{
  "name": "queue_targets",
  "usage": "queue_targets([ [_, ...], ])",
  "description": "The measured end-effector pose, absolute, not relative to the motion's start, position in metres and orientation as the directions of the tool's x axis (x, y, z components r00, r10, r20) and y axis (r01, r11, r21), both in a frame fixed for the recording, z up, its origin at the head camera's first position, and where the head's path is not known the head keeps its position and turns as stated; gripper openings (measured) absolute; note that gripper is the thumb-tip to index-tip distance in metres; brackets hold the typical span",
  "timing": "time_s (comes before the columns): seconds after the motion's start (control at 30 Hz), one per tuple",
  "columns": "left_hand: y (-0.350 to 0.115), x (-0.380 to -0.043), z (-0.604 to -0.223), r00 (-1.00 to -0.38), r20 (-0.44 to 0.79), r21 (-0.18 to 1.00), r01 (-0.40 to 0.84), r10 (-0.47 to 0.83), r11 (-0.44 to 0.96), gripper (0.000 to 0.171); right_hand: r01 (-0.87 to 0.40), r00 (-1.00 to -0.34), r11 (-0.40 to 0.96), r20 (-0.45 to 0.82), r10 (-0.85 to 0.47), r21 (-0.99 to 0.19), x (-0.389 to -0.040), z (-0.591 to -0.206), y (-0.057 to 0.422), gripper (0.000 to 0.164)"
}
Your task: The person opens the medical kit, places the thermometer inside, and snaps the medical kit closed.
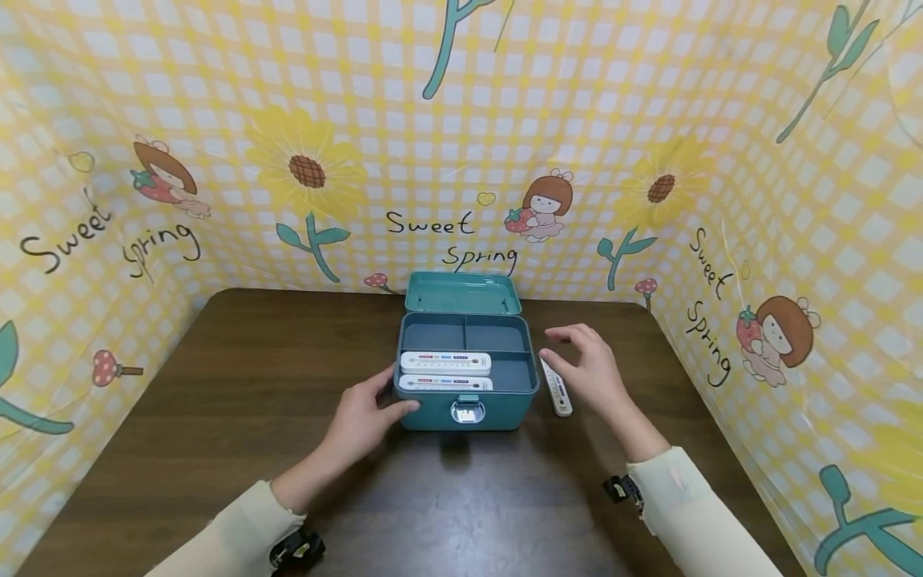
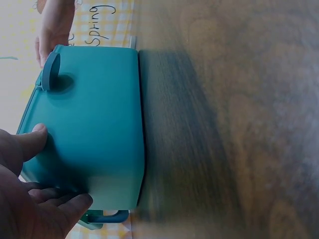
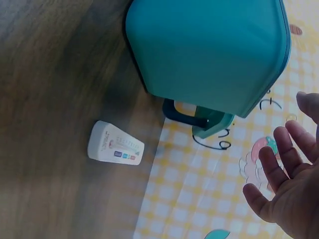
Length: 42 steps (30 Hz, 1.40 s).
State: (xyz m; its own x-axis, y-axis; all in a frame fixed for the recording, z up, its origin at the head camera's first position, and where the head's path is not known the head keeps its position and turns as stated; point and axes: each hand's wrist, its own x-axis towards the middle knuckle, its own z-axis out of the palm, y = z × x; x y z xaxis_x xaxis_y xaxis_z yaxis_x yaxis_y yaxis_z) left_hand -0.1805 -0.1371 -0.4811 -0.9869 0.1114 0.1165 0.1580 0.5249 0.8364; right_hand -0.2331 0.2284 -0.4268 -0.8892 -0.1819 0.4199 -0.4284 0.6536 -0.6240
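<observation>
A teal storage box (image 1: 461,413) stands with its lid (image 1: 461,293) tipped back and a divided grey tray inside. My left hand (image 1: 364,413) holds its front left corner, thumb on the front face and fingers along the side. Two white thermometers (image 1: 445,363) with printed scales lie in the tray's front part, one nearer the front wall. A third white thermometer (image 3: 117,144) lies face up on the table to the right of the box. Above it hovers my right hand (image 1: 587,369), fingers spread and bent a little, holding nothing.
The brown wooden table (image 1: 288,353) is closed in by a yellow checked cloth (image 1: 404,160) at the back and sides. A silver latch (image 1: 467,412) sits on the box front. A handle (image 3: 184,115) sticks out from the box near the lid.
</observation>
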Motion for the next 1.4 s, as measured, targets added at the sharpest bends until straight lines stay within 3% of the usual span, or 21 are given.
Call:
queue_targets([
  [0.53, -0.136, -0.181, -0.481, -0.987, 0.114, 0.833, 0.155, 0.109, 0.531, 0.079, -0.308, -0.913, 0.656, 0.408, 0.000, -0.690, -0.224, -0.459, 0.248, 0.038],
  [1.4, -0.138, -0.183, -0.483, -0.984, 0.129, 0.833, 0.173, 0.120, 0.525, 0.078, -0.075, -0.931, 0.634, 0.282, 0.232, -0.769, -0.208, -0.501, 0.253, 0.049],
])
